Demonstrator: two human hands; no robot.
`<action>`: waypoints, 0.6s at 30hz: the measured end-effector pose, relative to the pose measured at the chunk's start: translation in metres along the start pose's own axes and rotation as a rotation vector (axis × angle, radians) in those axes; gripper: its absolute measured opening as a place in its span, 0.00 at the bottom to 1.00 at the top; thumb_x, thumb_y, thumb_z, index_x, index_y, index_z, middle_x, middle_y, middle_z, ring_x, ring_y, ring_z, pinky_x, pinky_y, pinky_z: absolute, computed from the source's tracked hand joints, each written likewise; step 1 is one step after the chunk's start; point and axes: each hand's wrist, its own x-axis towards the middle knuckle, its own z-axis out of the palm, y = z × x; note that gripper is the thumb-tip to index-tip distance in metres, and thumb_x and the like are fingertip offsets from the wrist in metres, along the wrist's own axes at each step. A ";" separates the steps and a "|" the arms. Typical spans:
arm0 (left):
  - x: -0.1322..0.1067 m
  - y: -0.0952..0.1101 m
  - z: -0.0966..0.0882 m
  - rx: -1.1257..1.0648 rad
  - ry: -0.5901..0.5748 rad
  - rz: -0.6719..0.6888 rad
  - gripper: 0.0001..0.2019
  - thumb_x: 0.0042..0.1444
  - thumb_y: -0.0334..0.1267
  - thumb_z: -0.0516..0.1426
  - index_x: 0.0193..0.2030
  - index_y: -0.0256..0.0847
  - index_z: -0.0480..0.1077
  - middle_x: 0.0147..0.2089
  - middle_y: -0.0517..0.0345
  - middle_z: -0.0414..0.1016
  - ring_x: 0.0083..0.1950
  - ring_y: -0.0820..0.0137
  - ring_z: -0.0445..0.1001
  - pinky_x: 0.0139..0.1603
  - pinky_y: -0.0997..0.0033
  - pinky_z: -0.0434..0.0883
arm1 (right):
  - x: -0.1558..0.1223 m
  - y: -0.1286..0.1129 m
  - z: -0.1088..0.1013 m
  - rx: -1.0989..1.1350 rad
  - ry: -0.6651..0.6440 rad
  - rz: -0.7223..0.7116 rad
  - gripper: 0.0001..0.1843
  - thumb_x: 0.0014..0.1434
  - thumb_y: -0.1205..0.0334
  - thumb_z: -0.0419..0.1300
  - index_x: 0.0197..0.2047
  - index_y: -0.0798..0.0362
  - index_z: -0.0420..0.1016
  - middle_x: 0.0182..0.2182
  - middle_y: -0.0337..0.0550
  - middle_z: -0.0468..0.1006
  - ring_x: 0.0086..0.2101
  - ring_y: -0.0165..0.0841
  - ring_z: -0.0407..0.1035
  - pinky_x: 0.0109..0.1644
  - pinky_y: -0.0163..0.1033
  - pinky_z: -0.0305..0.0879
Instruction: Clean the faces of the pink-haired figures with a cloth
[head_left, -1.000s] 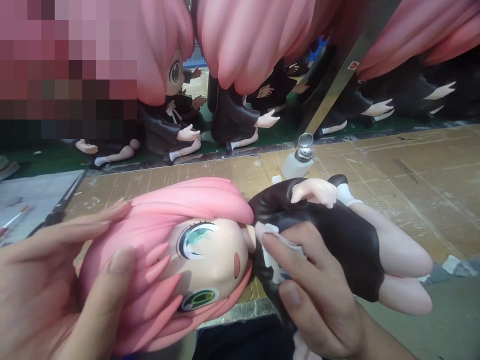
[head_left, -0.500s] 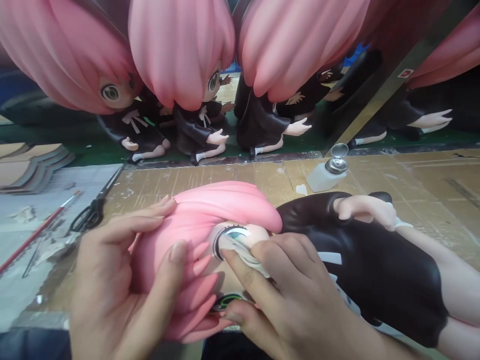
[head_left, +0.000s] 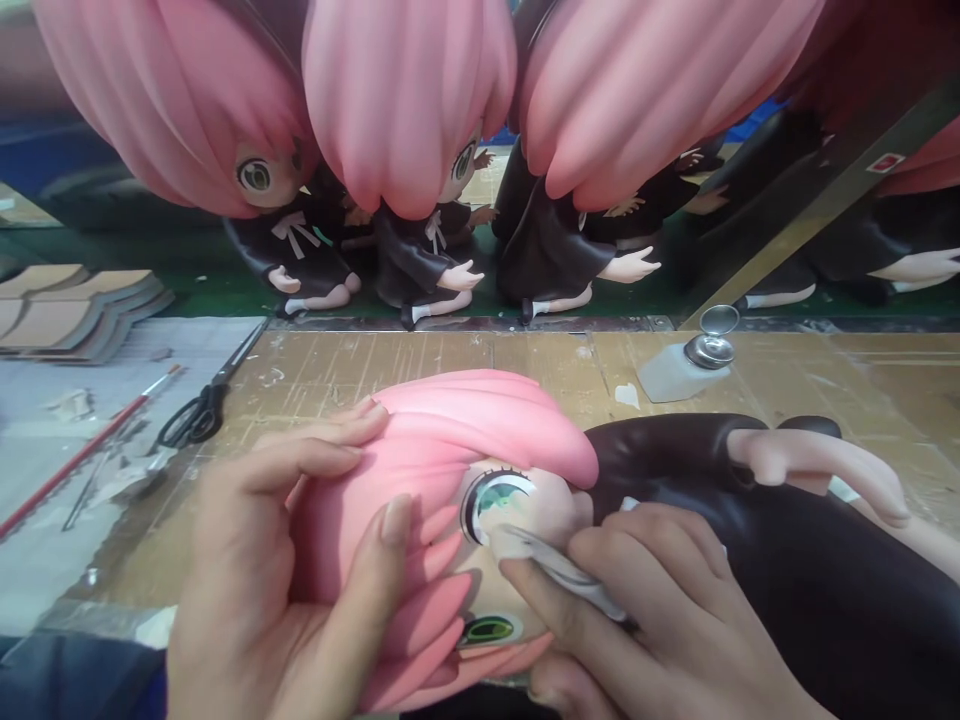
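A large figurine with pink hair (head_left: 480, 420) and a black dress (head_left: 810, 560) lies on its side across the worktop. My left hand (head_left: 277, 560) wraps round the top of its head, thumb on the fringe and fingers over the far side. In my right hand (head_left: 645, 600) is a folded white cloth (head_left: 555, 565), its tip pressed by the index finger against the painted face, at the lower edge of the upper eye (head_left: 499, 500). The other eye, green (head_left: 487, 630), shows beneath that hand. My right thumb is partly cut off by the frame's bottom.
Behind the worktop, several similar figurines (head_left: 412, 110) kneel in a row. A white pump bottle (head_left: 682, 372) with its metal lid raised stands at the back right. To the left lie black-handled scissors (head_left: 193, 415), a red paintbrush (head_left: 97, 440) and stacked book-shaped pieces (head_left: 82, 310).
The cloth has slid off the middle of the upper eye to its lower edge, uncovering more of the iris. The whole view has shifted, so things sit further right. My left hand keeps its hold.
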 end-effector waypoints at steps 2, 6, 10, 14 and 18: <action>-0.001 0.000 0.000 -0.004 -0.002 -0.029 0.14 0.55 0.39 0.61 0.48 0.49 0.67 0.53 0.46 0.75 0.59 0.46 0.74 0.62 0.30 0.71 | -0.001 -0.002 0.001 -0.001 0.024 -0.001 0.16 0.70 0.58 0.52 0.50 0.50 0.79 0.36 0.44 0.76 0.40 0.37 0.65 0.47 0.43 0.59; 0.000 0.000 0.000 -0.001 0.018 -0.037 0.13 0.55 0.40 0.61 0.47 0.49 0.68 0.54 0.49 0.75 0.59 0.49 0.74 0.63 0.34 0.71 | 0.001 -0.004 0.006 -0.014 0.095 -0.011 0.18 0.69 0.55 0.54 0.55 0.51 0.77 0.37 0.44 0.76 0.40 0.39 0.66 0.47 0.45 0.59; 0.000 -0.002 -0.002 -0.014 0.022 -0.079 0.13 0.54 0.40 0.62 0.46 0.49 0.68 0.53 0.48 0.75 0.58 0.46 0.74 0.60 0.31 0.71 | 0.000 -0.001 0.003 -0.038 0.011 -0.033 0.19 0.72 0.55 0.50 0.53 0.50 0.78 0.36 0.43 0.76 0.40 0.37 0.66 0.47 0.44 0.59; 0.000 -0.002 -0.002 0.011 0.023 -0.029 0.12 0.53 0.39 0.62 0.45 0.48 0.69 0.52 0.49 0.76 0.56 0.49 0.75 0.60 0.36 0.72 | 0.003 0.000 0.006 -0.028 0.069 -0.035 0.18 0.70 0.54 0.52 0.54 0.52 0.78 0.37 0.45 0.76 0.39 0.38 0.65 0.46 0.45 0.59; 0.002 -0.001 0.001 0.023 0.027 -0.046 0.12 0.55 0.38 0.61 0.45 0.48 0.68 0.52 0.49 0.75 0.57 0.50 0.75 0.59 0.36 0.72 | 0.003 0.000 0.008 -0.034 0.063 -0.030 0.19 0.70 0.53 0.52 0.53 0.52 0.78 0.37 0.45 0.77 0.40 0.39 0.66 0.46 0.45 0.59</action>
